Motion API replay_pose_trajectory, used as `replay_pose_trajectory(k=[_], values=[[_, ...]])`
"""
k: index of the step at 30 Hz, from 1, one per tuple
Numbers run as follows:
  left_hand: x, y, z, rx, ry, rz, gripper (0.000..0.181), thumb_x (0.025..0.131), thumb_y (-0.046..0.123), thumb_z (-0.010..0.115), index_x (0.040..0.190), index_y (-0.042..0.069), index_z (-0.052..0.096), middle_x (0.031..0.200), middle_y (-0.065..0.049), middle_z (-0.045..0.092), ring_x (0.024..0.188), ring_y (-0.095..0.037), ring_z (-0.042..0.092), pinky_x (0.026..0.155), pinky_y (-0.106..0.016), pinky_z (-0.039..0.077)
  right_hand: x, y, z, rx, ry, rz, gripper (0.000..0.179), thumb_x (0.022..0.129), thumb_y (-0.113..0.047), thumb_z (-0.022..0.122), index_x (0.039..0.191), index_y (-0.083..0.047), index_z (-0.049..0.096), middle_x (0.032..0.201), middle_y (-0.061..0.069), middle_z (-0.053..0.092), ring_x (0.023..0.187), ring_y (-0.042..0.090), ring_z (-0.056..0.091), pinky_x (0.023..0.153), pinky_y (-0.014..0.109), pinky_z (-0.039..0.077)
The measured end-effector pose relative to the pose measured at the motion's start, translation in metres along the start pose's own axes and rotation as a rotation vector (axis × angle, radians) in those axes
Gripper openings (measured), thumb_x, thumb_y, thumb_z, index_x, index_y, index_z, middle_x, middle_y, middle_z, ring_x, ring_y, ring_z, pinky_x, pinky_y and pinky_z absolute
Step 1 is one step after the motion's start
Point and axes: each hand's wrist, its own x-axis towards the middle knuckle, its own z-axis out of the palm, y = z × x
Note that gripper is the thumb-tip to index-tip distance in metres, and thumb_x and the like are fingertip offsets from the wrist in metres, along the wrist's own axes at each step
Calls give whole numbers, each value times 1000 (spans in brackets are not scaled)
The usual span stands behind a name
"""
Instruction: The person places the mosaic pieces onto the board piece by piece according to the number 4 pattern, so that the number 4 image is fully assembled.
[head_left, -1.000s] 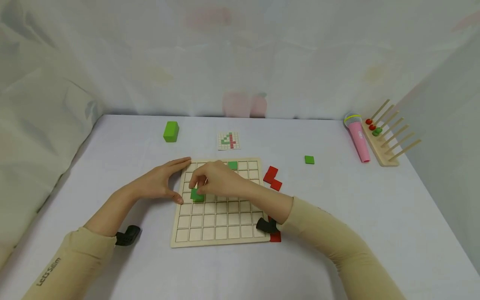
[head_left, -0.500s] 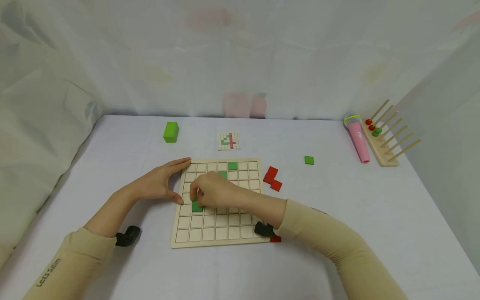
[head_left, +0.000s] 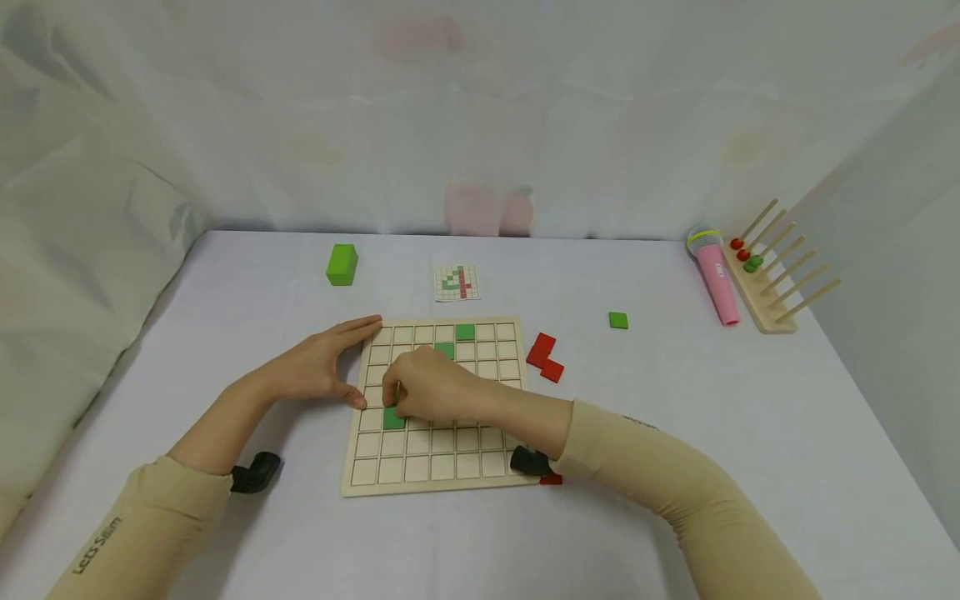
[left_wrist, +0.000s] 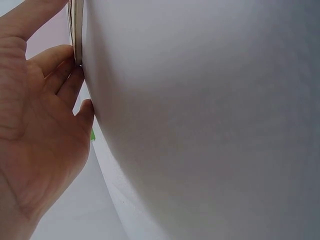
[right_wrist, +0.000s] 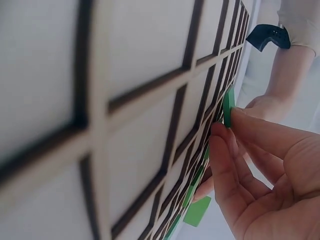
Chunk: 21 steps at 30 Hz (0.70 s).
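Note:
A square wooden grid board (head_left: 442, 467) lies on the white table. My left hand (head_left: 318, 367) rests at its left edge, thumb and fingers spread, fingertips against the side. Over the left part of the board, my right hand (head_left: 431, 385) pinches a green square tile (head_left: 393, 418). In the right wrist view this tile (right_wrist: 228, 106) stands a little proud of the grid, with the thumb against it and the index finger close beside. Other green tiles sit in cells farther back, such as one tile (head_left: 465, 332) in the back row. Part of the grid is hidden under my right hand and forearm.
Red pieces (head_left: 542, 350) lie right of the board, another red piece (head_left: 551, 479) near its front right corner. Behind stand a green block (head_left: 342, 265) and a pattern card (head_left: 457, 283). Farther right are a green tile (head_left: 618, 320), a pink microphone (head_left: 718, 279) and a peg rack (head_left: 772, 312).
My right hand has moved slightly toward the front of the board with the green tile, from one cell to the cell nearer me. The left hand has stayed in place.

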Motion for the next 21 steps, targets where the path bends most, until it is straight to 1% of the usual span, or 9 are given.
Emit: replay_pose_trajectory(k=[8, 15, 21], values=[[0, 1, 0, -4, -1, -2, 125, 58, 54, 89, 158, 15, 25, 167, -8, 21, 154, -39, 19, 120, -62, 24, -2, -1, 0, -21, 19, -12, 9, 84, -12, 76, 91, -16, 78, 84, -8, 72, 74, 4, 60, 67, 13, 47], [0, 0, 0, -11, 2, -1, 126, 57, 54, 89, 158, 15, 25, 167, -8, 21, 154, -38, 19, 120, -61, 23, -2, -2, 1, -40, 20, -12, 6, 84, -12, 75, 89, -14, 77, 84, -8, 74, 75, 5, 61, 66, 13, 47], [-1, 0, 0, -9, 3, 1, 125, 58, 54, 89, 158, 15, 25, 167, -8, 21, 154, -38, 19, 120, -61, 24, 0, 0, 1, -50, 23, -16, 4, 85, -13, 74, 85, -17, 75, 82, -8, 72, 75, 5, 60, 67, 14, 46]])
